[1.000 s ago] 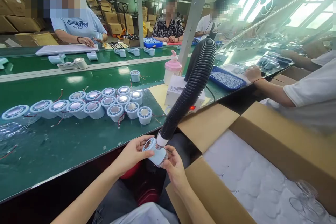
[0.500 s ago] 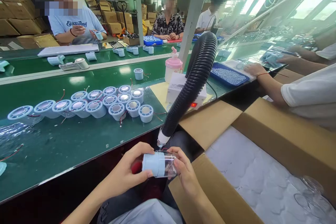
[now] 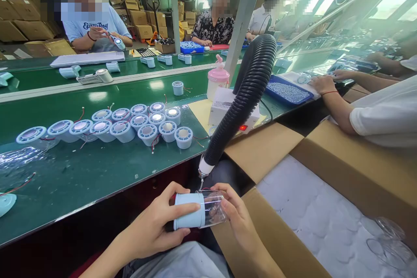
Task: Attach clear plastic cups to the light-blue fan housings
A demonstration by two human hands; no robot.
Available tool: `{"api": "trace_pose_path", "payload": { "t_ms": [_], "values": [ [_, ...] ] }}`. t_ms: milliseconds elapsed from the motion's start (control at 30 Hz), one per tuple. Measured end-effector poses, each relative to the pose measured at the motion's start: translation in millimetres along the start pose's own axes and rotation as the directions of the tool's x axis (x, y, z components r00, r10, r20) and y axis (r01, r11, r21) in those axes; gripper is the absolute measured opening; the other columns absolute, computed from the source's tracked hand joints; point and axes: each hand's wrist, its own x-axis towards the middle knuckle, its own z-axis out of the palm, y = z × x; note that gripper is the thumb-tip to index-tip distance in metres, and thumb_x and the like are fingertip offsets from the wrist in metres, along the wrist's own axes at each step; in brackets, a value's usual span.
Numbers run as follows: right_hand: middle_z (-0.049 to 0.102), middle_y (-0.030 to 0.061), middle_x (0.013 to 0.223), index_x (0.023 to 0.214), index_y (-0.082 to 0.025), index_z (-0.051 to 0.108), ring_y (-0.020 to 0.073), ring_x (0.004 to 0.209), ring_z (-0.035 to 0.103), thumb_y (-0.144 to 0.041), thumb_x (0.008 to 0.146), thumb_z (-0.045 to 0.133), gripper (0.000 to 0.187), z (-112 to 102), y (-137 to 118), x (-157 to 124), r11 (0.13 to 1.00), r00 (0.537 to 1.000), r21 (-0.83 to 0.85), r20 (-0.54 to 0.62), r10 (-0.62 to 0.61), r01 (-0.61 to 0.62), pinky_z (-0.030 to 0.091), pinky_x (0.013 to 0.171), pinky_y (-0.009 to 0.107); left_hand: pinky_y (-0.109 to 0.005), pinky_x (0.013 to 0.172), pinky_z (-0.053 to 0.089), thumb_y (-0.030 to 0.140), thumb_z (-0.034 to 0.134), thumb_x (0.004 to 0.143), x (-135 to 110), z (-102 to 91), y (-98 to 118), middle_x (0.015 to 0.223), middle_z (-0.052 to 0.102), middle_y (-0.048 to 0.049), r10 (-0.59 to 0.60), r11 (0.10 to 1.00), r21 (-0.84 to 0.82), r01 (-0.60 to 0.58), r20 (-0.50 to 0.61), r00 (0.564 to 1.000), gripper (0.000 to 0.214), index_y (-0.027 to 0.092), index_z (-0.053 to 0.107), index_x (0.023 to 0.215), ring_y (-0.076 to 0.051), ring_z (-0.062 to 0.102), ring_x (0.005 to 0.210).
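Over my lap, a light-blue cylindrical housing [image 3: 189, 217] with a clear plastic cup [image 3: 211, 213] on its right end lies sideways between my hands. My left hand [image 3: 156, 219] grips the blue part, the index finger stretched along it and the thumb underneath. Around the clear end close the fingers of my right hand [image 3: 236, 213]. A thin metal tip below the white nozzle [image 3: 206, 167] of a black corrugated hose [image 3: 243, 97] reaches down to the upper side where blue meets clear. A bit of red wire shows there; whether the tip touches is unclear.
Several blue housings with wires [image 3: 121, 130] stand on the green bench [image 3: 107, 182]. An open carton [image 3: 276, 230] with a white padded liner is at right. A white box [image 3: 224, 106], a pink-lidded bottle [image 3: 217, 78] and a blue tray of beads [image 3: 288, 90] sit behind. Co-workers sit around.
My left hand has shifted its grip, its index finger now lying along the blue part. The housing has turned slightly, and the nozzle tip appears closer to it. The camera view has shifted slightly.
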Motion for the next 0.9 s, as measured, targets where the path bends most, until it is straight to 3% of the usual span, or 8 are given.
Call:
{"api": "trace_pose_path", "payload": {
  "t_ms": [133, 333, 400, 467, 600, 700, 833, 900],
  "values": [
    [0.066, 0.0042, 0.091, 0.106, -0.021, 0.054, 0.0152, 0.075, 0.059, -0.058, 0.082, 0.060, 0.045, -3.7, 2.0, -0.2, 0.998, 0.999, 0.052, 0.016, 0.039, -0.040, 0.048, 0.064, 0.023, -0.029, 0.088, 0.050, 0.015, 0.054, 0.086, 1.2, -4.2, 5.8, 0.118, 0.044, -0.0063, -0.002, 1.000, -0.002, 0.002, 0.034, 0.999, 0.045, 0.039, 0.057, 0.124, -0.019, 0.052, 0.102],
    [0.065, 0.0012, 0.094, 0.105, -0.025, 0.059, 0.0137, 0.083, 0.059, -0.053, 0.080, 0.067, 0.038, -6.1, -0.4, 0.4, 0.995, 0.994, 0.098, 0.104, -0.036, 0.026, 0.051, 0.069, 0.020, -0.034, 0.099, 0.046, 0.008, 0.051, 0.086, 0.6, 1.3, 9.4, 0.136, 0.035, -0.0039, 0.013, 1.000, 0.018, -0.014, 0.051, 0.999, 0.031, 0.029, 0.074, 0.090, -0.024, 0.048, 0.119],
    [0.065, 0.0018, 0.099, 0.109, -0.028, 0.059, 0.0155, 0.087, 0.060, -0.053, 0.080, 0.068, 0.040, -7.0, -0.6, -1.4, 0.994, 0.988, 0.101, 0.148, -0.043, 0.028, 0.053, 0.072, 0.023, -0.035, 0.102, 0.045, 0.009, 0.050, 0.088, -2.8, 6.2, 6.2, 0.143, 0.029, -0.0024, 0.015, 0.999, -0.036, -0.015, 0.011, 1.000, 0.032, 0.032, 0.071, 0.097, -0.024, 0.046, 0.124],
    [0.063, 0.0034, 0.108, 0.115, -0.029, 0.059, 0.0181, 0.093, 0.061, -0.052, 0.079, 0.069, 0.044, -8.5, 0.1, -3.9, 0.997, 0.979, 0.047, 0.193, -0.070, 0.062, 0.054, 0.078, 0.027, -0.038, 0.107, 0.042, 0.013, 0.055, 0.088, -6.3, 10.6, 2.4, 0.150, 0.022, -0.0029, 0.005, 0.990, -0.137, -0.012, -0.054, 0.999, 0.040, 0.038, 0.058, 0.119, -0.026, 0.040, 0.132],
    [0.060, 0.0064, 0.121, 0.120, -0.029, 0.061, 0.0231, 0.108, 0.059, -0.041, 0.078, 0.073, 0.045, -12.0, 2.0, -8.6, 0.966, 0.953, -0.156, 0.259, -0.159, 0.204, 0.052, 0.090, 0.032, -0.054, 0.115, 0.028, 0.027, 0.074, 0.077, -9.7, 14.0, -3.4, 0.155, 0.020, -0.0107, -0.143, 0.956, -0.264, 0.128, -0.038, 0.989, 0.079, 0.038, 0.030, 0.142, -0.033, 0.020, 0.144],
    [0.061, 0.0063, 0.123, 0.120, -0.030, 0.060, 0.0252, 0.112, 0.058, -0.035, 0.076, 0.077, 0.048, -14.1, 2.2, -10.4, 0.920, 0.923, -0.226, 0.293, -0.250, 0.321, 0.052, 0.092, 0.034, -0.055, 0.116, 0.024, 0.032, 0.080, 0.070, -10.2, 13.7, -4.6, 0.155, 0.024, -0.0089, -0.223, 0.907, -0.355, 0.227, 0.053, 0.973, 0.088, 0.039, 0.031, 0.142, -0.033, 0.025, 0.143],
    [0.062, 0.0059, 0.124, 0.118, -0.032, 0.061, 0.0266, 0.112, 0.060, -0.031, 0.071, 0.081, 0.052, -14.9, -1.7, -11.4, 0.792, 0.872, -0.382, 0.324, -0.368, 0.476, 0.049, 0.097, 0.038, -0.046, 0.112, 0.037, 0.034, 0.081, 0.068, -11.9, 14.5, -1.4, 0.148, 0.038, -0.0048, -0.327, 0.732, -0.588, 0.343, 0.139, 0.935, 0.082, 0.041, 0.039, 0.138, -0.029, 0.039, 0.136],
    [0.062, 0.0065, 0.125, 0.116, -0.031, 0.062, 0.0274, 0.112, 0.060, -0.029, 0.069, 0.082, 0.051, -14.2, -5.2, -11.9, 0.748, 0.855, -0.421, 0.335, -0.396, 0.512, 0.050, 0.097, 0.038, -0.044, 0.111, 0.039, 0.036, 0.081, 0.068, -13.0, 15.2, 0.5, 0.146, 0.040, -0.0053, -0.341, 0.690, -0.634, 0.349, 0.141, 0.930, 0.077, 0.038, 0.044, 0.136, -0.028, 0.039, 0.135]
  ]
}}
